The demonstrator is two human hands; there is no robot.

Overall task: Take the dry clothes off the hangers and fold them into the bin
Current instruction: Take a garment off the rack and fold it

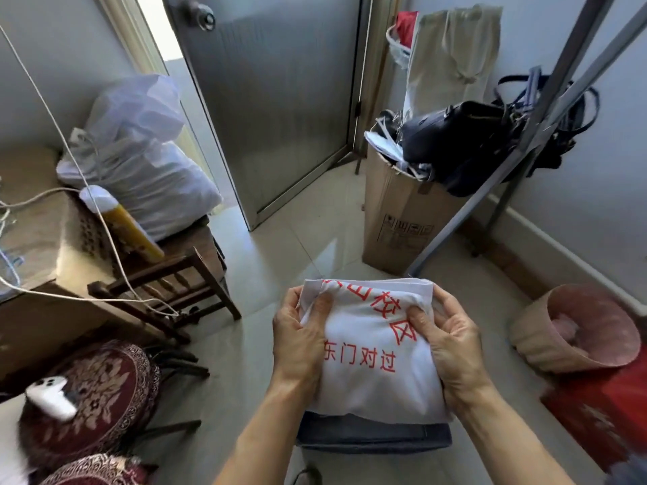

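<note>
A folded white garment (371, 348) with red printed characters is held in front of me at low centre. My left hand (301, 337) grips its left edge, thumb on top of the cloth. My right hand (448, 341) grips its right edge, thumb pressed into a fold. Directly beneath the white garment lies a folded blue denim piece (374, 434); what it rests on is hidden. No hanger shows in either hand.
A tall cardboard box (402, 222) stuffed with bags stands ahead, beside a grey metal rack (518, 148). A pinkish basket (574, 330) lies tipped at right by a red container (602, 411). Wooden chair (168, 285), table and patterned stools (91, 397) crowd the left.
</note>
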